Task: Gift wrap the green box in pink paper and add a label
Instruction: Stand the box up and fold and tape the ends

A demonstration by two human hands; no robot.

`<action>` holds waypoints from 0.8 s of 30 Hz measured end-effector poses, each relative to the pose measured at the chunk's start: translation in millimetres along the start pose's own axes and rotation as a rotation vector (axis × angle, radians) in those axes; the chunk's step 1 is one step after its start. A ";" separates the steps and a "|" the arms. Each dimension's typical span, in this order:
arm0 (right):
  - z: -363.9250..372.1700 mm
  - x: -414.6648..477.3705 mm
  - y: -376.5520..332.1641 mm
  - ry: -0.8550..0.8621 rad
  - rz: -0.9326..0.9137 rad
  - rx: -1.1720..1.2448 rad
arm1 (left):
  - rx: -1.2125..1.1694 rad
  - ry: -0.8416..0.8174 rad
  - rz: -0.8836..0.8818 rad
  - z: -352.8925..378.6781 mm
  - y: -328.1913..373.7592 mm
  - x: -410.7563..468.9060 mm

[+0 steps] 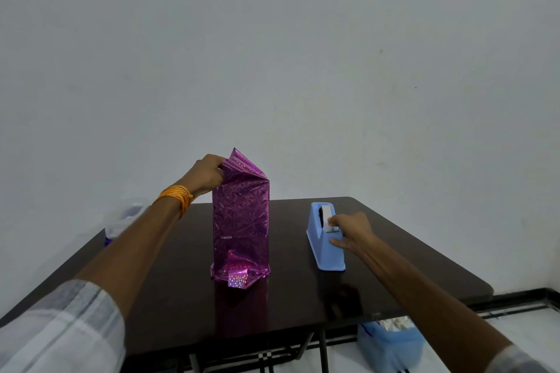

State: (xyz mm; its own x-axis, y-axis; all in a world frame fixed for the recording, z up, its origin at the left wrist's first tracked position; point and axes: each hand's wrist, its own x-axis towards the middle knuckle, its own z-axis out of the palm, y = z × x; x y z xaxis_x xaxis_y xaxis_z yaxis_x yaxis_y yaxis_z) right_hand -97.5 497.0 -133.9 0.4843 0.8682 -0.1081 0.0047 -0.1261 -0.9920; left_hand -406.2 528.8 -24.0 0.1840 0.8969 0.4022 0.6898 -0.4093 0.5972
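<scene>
At frame centre my left hand (207, 172) pinches the pink paper (241, 215); my right hand (351, 232) grips tape (328, 222); tugging could topple it.

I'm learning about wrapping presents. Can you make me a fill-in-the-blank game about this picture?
1. The wrapped box stands upright on the dark ____.
2. The left hand holds the folded paper at the ____ of the box.
3. The right hand reaches for the tape on the ____ tape dispenser.
4. The orange threads are on the ____ wrist.

Missing words: table, top, blue, left
</scene>
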 end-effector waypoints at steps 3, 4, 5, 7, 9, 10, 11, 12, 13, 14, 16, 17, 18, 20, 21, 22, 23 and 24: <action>-0.3 -2.5 -3.1 0.006 -0.017 0.054 | 0.001 0.001 0.004 0.9 -0.1 -0.3; -1.0 -3.8 -5.8 -0.004 -0.024 0.076 | -0.005 0.000 0.005 1.1 -0.7 0.2; -1.5 -4.9 -7.8 -0.012 -0.032 0.091 | -0.008 -0.002 0.005 1.2 -1.6 0.8; -2.2 -7.9 -7.2 -0.009 -0.053 0.098 | -0.006 -0.004 0.009 1.2 -3.5 1.9; -1.5 -12.3 -0.1 0.020 -0.080 0.108 | -0.007 -0.002 0.010 1.6 -5.5 2.8; -0.3 -14.2 4.9 0.042 -0.089 0.118 | -0.007 0.000 0.010 1.8 -6.1 2.9; 1.1 -16.3 9.2 0.065 -0.103 0.122 | -0.004 0.002 0.007 1.5 -6.3 2.4; 1.9 -18.2 13.1 0.087 -0.118 0.121 | 0.000 0.002 0.003 1.9 -6.0 2.4; 2.6 -19.9 16.2 0.104 -0.135 0.116 | 0.003 0.003 0.000 2.1 -5.8 2.4; 2.9 -20.7 18.2 0.117 -0.149 0.111 | 0.002 0.002 0.001 2.5 -5.3 2.7; 3.5 -22.6 20.9 0.140 -0.163 0.102 | -0.007 -0.002 0.005 2.8 -5.0 2.7; 4.2 -23.5 21.6 0.154 -0.169 0.100 | -0.012 -0.004 0.006 2.7 -5.2 2.9; 5.1 -24.6 22.8 0.167 -0.175 0.103 | -0.015 -0.004 0.007 2.7 -5.9 3.2; 6.5 -26.7 26.5 0.185 -0.193 0.111 | -0.020 -0.003 0.006 2.7 -6.5 3.0; 7.4 -27.9 28.7 0.187 -0.204 0.102 | -0.023 -0.002 0.006 2.6 -6.4 2.4; 7.6 -28.8 31.2 0.186 -0.213 0.086 | -0.028 -0.002 0.007 3.1 -5.9 2.1; 7.7 -29.4 33.4 0.186 -0.217 0.077 | -0.035 -0.005 0.010 3.1 -5.3 1.8; 6.5 -30.0 36.0 0.188 -0.217 0.082 | -0.043 -0.010 0.012 4.3 -4.5 1.4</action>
State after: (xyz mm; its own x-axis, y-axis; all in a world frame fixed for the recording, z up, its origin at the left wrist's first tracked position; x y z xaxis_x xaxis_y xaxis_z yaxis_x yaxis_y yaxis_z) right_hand -117.6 469.5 -166.8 0.6331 0.7658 0.1133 0.0590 0.0982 -0.9934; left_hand -406.0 532.6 -29.1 0.1992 0.8933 0.4028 0.6568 -0.4268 0.6217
